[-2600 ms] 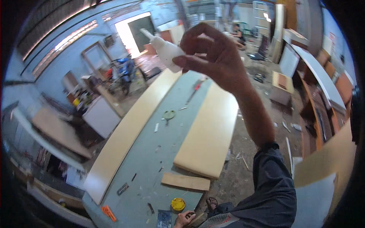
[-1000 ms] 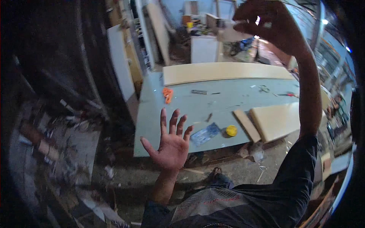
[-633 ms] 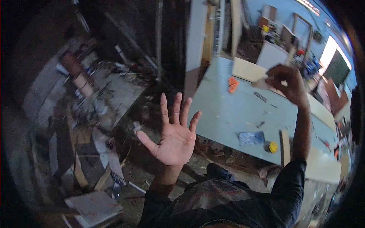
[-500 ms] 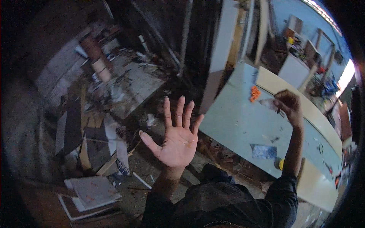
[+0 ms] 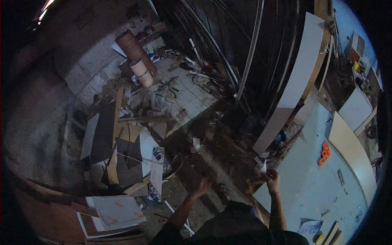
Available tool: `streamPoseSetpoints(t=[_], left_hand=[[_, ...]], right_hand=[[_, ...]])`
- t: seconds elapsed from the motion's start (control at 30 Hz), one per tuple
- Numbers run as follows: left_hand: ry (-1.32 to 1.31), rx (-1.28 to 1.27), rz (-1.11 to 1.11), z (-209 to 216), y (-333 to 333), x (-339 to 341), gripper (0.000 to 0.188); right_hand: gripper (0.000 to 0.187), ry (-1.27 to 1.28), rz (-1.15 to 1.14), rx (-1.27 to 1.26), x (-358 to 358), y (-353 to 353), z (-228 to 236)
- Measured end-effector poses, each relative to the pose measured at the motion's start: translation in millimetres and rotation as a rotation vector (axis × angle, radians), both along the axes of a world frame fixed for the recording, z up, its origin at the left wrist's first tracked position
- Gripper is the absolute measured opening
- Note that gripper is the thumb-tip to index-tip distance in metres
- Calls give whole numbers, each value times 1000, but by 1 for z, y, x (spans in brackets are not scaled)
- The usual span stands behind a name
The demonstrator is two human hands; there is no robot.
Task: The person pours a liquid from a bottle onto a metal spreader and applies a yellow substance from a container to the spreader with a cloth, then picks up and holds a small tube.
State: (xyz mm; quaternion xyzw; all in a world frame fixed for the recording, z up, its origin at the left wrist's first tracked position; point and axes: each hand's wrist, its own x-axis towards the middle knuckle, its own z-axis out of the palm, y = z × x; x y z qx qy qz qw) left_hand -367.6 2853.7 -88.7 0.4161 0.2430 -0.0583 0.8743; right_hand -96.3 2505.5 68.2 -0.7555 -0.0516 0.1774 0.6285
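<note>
My right hand is closed on a small white pointed object, held upright near the left edge of the pale green tabletop. Its exact kind is too small and dim to tell. Lower and to the left, my left hand hangs over the dark floor, apart from everything around it. Blur and shadow hide how its fingers are set. On the tabletop, right of my right hand, lies an orange openwork piece.
A curved cream panel lies along the table's far right side. Boards and offcuts lean in a heap at left, beside stacked flat panels. A tall white panel and metal bars stand ahead. Cardboard tubes lean at the back left.
My left hand was raised, palm facing me with fingers spread; now it is lowered. My right hand has moved left from over the table with the white object. The view has turned left.
</note>
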Motion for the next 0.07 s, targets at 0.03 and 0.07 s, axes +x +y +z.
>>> streamPoseSetpoints(t=[0.03,0.07], left_hand=[[141,-145,-85,-56,34,-35,89],[142,-144,-108,-45,79,-20,89]], right_hand=[[23,-39,19,172,-2,36,10],[24,-75,-6,256,19,61,2]])
